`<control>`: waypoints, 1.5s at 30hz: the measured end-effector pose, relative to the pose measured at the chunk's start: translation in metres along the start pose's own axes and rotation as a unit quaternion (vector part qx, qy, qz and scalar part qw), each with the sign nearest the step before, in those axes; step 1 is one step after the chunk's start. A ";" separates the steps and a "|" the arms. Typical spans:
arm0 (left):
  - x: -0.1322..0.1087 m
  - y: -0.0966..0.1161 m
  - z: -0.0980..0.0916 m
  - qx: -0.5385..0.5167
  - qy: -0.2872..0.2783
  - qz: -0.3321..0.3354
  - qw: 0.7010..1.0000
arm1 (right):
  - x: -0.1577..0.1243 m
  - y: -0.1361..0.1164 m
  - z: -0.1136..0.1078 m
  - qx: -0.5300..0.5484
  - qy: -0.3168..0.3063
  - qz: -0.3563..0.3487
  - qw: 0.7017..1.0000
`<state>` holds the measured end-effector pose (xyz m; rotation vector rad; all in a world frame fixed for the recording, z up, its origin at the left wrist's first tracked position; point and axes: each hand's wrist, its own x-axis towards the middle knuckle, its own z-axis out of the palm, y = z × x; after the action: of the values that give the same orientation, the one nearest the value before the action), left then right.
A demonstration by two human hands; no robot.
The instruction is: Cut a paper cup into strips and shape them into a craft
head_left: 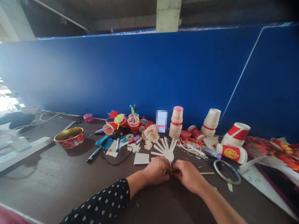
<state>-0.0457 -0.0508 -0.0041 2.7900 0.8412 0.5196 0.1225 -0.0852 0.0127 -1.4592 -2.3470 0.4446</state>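
2 forearms reach in from the lower edge over a dark tabletop (pixel 44 189), the left in a dotted black sleeve (pixel 100 202), the right bare. The left hand (pixel 157 170) and right hand (pixel 188 176) meet knuckles-up, their fingers curled narrow around a thin pale paper strip (pixel 170 166), though the exact grip is partly hidden. A light, even pinch with low, steady wrists suits paper this thin. Just beyond the hands lies a cream paper cup cut into a fan of strips (pixel 164 149), with a cut paper square (pixel 141 158) to its left and a thin ring (pixel 227 182) to its right. Farther off stand stacked paper cups (pixel 176 124) against a blue wall (pixel 116 74).
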 end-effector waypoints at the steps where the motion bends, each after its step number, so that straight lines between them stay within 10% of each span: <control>1: 0.000 0.000 0.001 -0.001 0.003 0.001 1.000 | 0.000 -0.001 -0.001 -0.002 0.000 -0.006 1.000; 45: -0.001 -0.002 0.000 -0.016 0.004 -0.036 0.999 | 0.002 -0.006 0.007 -0.111 -0.004 -0.024 0.993</control>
<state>-0.0477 -0.0496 -0.0047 2.7194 0.9242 0.5278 0.1139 -0.0870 0.0098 -1.4943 -2.4976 0.1807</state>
